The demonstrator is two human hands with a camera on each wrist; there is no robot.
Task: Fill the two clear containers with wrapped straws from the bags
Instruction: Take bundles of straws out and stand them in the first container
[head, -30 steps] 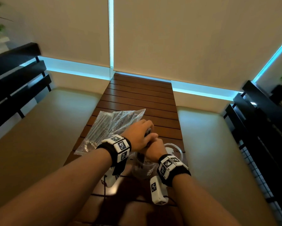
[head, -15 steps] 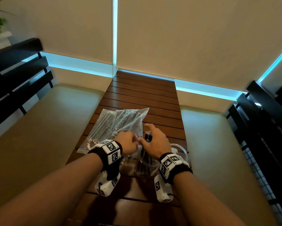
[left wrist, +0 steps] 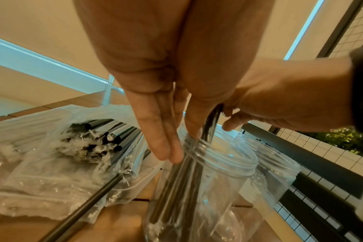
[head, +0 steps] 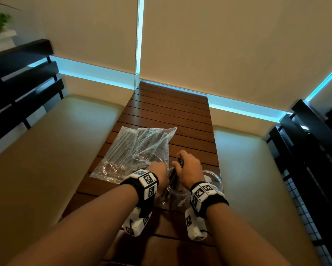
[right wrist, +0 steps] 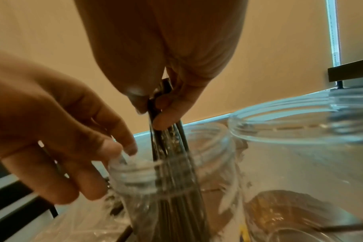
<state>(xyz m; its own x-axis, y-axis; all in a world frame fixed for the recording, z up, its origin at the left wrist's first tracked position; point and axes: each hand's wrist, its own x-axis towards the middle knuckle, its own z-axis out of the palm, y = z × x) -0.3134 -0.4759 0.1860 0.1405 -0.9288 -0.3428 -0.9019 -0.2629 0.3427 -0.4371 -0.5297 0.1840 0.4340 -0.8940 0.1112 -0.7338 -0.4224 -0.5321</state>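
A long brown table (head: 170,112) holds everything. On it, behind the near jar (left wrist: 207,180), lies a big clear bag (head: 134,150) full of dark straws in see-through wrappers. A second jar (right wrist: 300,147) stands touching the near jar, on its right. The left hand (left wrist: 162,127) reaches down to the near jar's rim, its fingers (left wrist: 166,147) straight and pressed together. The right hand (right wrist: 166,98) is above the near jar and pinches the tops of a bunch of straws (right wrist: 172,163) that stand inside it. One loose straw (left wrist: 89,198) lies on the bag, left of the near jar.
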